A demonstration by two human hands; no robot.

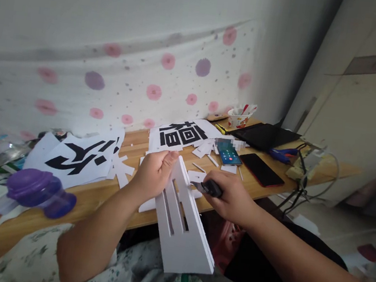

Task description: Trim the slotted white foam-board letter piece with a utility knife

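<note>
Knife (214,189) at the edge of the slotted white board (182,251), between our two hands

Our left hand (156,174) is closed on the board's far end, thumb laid over the top. Our right hand (232,195) is wrapped around the knife's black handle, its blade pointing inward, toward our left hand. We cannot tell whether the blade touches the edge or stops just short of it.

That edge is, we judge, the relation that counts: the board's long axis runs from our left hand back toward our lap, and the blade meets it from the side, near the gripped end. Our right hand is the nearer to this edge; our left has the board itself. The slots run lengthwise, below our left hand.

Farther out, beyond our right hand, lie a lit phone (228,153) and a dark phone (262,170) on the wooden table (135,142). Straight ahead of our left hand is a printed sheet (155,140); off to its left stands a purple cup (34,188).
</note>
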